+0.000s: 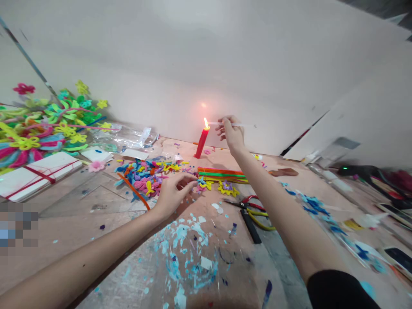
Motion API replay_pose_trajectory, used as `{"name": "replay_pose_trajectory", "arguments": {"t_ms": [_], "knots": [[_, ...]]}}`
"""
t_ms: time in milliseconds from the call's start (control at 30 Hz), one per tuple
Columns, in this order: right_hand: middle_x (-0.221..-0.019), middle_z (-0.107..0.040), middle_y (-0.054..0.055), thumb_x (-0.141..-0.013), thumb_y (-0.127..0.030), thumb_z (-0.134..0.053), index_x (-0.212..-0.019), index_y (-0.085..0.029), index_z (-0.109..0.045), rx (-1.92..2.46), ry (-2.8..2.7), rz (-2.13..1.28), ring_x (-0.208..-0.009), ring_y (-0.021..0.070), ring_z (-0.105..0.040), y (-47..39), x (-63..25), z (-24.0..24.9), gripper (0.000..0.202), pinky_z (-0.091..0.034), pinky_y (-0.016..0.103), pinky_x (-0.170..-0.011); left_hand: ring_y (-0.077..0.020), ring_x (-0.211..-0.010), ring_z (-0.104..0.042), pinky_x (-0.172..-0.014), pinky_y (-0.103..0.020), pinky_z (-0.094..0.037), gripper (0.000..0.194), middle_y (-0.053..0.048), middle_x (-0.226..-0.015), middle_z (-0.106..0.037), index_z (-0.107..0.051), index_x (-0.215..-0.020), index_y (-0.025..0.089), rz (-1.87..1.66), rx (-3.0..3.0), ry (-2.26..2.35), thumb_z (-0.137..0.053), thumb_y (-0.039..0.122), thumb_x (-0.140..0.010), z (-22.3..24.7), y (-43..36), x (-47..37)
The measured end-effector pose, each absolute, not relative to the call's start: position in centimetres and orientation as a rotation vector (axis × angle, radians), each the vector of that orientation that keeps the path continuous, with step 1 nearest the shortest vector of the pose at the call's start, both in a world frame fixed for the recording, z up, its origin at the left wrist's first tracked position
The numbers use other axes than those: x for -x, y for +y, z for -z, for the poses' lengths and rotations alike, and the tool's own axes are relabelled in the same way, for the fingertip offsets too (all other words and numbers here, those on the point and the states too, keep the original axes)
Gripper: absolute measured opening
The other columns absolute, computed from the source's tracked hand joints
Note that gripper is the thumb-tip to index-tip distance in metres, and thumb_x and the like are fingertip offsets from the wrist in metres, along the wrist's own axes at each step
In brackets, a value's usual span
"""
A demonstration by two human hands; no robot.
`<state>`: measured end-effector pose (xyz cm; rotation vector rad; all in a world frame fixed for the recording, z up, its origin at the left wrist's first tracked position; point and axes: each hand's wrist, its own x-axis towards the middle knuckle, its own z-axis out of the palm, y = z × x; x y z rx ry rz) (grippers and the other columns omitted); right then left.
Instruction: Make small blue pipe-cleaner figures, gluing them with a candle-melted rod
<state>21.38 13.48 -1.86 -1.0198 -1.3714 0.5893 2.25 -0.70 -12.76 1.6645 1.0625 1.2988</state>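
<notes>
My right hand [232, 132] pinches a thin translucent glue stick [247, 125], held level. The stick's left end is at the flame of a lit red candle [201, 142], which stands slightly tilted on the table. Lower and to the left, my left hand [174, 191] hovers low over the tabletop with thumb and fingers closed at a small blue, pink and yellow pipe-cleaner flower [203, 183]. Just right of it lies a yellow flower with a purple centre [228, 188]. Behind these is a bundle of orange, yellow and green pipe cleaners [222, 174].
Small coloured pipe-cleaner pieces [144, 182] heap behind my left hand. Red-and-yellow-handled pliers [254, 207] lie under my right forearm. Fuzzy flowers [64, 124] are piled at the left, near a white box [38, 176]. A black glue gun [363, 174] and phones are at the right.
</notes>
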Motion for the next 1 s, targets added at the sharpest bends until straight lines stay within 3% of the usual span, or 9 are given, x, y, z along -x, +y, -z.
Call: {"name": "replay_pose_trajectory", "arguments": {"t_ms": [233,767,1000], "knots": [[-0.062,-0.060,-0.004,-0.094,-0.032,-0.055,-0.081,-0.022,-0.056,1.022,-1.365,-0.592,-0.048,0.0063,-0.052,13.44,-21.40,1.87,0.016,-0.036,0.016,-0.040,-0.0123,-0.054,-0.064,-0.048,-0.020,-0.049,0.020,-0.002,-0.070,-0.070,-0.071,-0.097,0.017,-1.335,-1.673,1.049,-0.066,0.033,-0.086,12.47,-0.85,-2.29],[-0.062,-0.061,-0.003,-0.092,-0.029,-0.054,-0.081,-0.021,-0.057,1.010,-1.360,-0.602,-0.048,0.0067,-0.053,13.03,-21.46,1.41,0.014,-0.037,0.017,-0.039,-0.0131,-0.051,-0.065,-0.044,-0.020,-0.049,0.024,-0.003,-0.067,-0.072,-0.072,-0.101,0.015,-1.284,-1.655,1.078,-0.067,0.033,-0.087,12.79,-0.70,-2.25],[-0.062,-0.061,-0.003,-0.090,-0.023,-0.052,-0.081,-0.022,-0.057,1.010,-1.337,-0.615,-0.050,0.0070,-0.053,12.74,-21.56,0.99,0.011,-0.038,0.017,-0.040,-0.0119,-0.054,-0.065,-0.046,-0.020,-0.050,0.024,-0.006,-0.080,-0.074,-0.074,-0.099,0.015,-1.330,-1.698,1.090,-0.069,0.034,-0.085,12.72,-0.71,-2.20]]}}
